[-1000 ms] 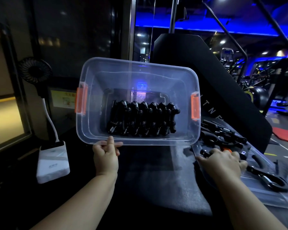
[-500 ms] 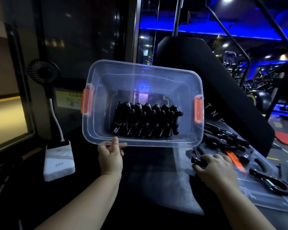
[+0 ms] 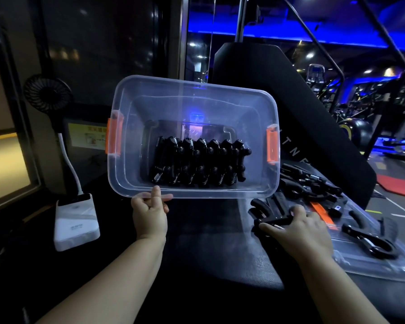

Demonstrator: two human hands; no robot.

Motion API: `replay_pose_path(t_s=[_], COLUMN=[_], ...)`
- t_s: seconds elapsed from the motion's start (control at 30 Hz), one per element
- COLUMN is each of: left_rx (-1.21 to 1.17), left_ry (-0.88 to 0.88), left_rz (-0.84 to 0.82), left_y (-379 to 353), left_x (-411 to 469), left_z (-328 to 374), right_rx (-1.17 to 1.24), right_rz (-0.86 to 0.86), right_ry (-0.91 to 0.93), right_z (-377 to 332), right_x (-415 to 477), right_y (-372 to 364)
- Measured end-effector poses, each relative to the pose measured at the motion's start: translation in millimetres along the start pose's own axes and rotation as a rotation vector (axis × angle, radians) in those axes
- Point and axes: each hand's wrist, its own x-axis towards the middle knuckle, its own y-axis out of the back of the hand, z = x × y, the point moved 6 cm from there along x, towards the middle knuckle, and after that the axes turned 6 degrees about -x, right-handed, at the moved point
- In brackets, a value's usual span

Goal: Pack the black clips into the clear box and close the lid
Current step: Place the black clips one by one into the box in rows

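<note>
The clear box (image 3: 255, 181) with orange latches is tilted up so its open side faces me. My left hand (image 3: 150, 211) grips its near rim. Inside it, several black clips (image 3: 199, 163) lie packed in a tight row against the lower wall. My right hand (image 3: 297, 228) is shut on one black clip (image 3: 270, 222) just above the clear lid (image 3: 384, 265), which lies flat at the right. More loose black clips (image 3: 313, 183) are scattered on the lid, one large clip (image 3: 369, 242) near its right end.
A white power bank (image 3: 76, 222) with a small black fan (image 3: 47, 93) on a white neck stands at the left. A black slanted machine panel (image 3: 278, 90) rises behind the box. The dark surface (image 3: 197, 265) stretches in front of me.
My right hand has slid left over the lid and closed on one black clip. The box and my left hand have stayed tilted up in nearly the same place.
</note>
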Motion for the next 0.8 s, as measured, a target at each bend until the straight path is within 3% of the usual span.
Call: replay_pose_path(t_s=[0.1, 0.3, 0.53, 0.8], left_rx=[-0.001, -0.010, 0.008, 0.004], left_ry=[-0.001, 0.003, -0.003, -0.005], left_rz=[0.006, 0.003, 0.017, 0.013], left_y=[0.7, 0.9, 0.6, 1.1], left_x=[-0.1, 0.0, 1.9, 2.1], left_z=[-1.3, -2.0, -4.3, -4.2], right_rx=[-0.033, 0.156, 0.547, 0.862], right_rz=[-0.026, 0.014, 0.231, 0.402], right_ry=[0.012, 0.044, 0.121, -0.028], right_z=[0.7, 3.6, -0.1, 13.8], right_x=[0.3, 2.0, -2.6, -4.1], right_y=[-0.1, 3.7, 19.4, 29.4])
